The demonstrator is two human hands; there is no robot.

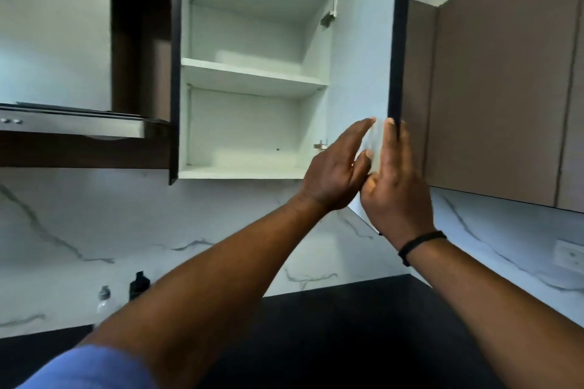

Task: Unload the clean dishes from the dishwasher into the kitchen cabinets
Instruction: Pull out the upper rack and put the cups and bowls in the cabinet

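Note:
A small pale, translucent dish (375, 144) is raised between my two hands; its exact shape is hidden by them. My left hand (335, 174) presses it from the left with straight fingers and the thumb against it. My right hand (395, 180) presses it from the right, fingers straight up along the dark edge of the open cabinet door (398, 41). The hands are just right of the open wall cabinet (252, 76), level with its bottom shelf (240, 172). All its white shelves are bare.
A steel range hood (72, 124) juts out left of the cabinet. Closed brown wall cabinets (505, 88) fill the right. Below lie a dark countertop (316, 325), two bottles (139, 285) by the marble backsplash, and a wall socket (571, 257).

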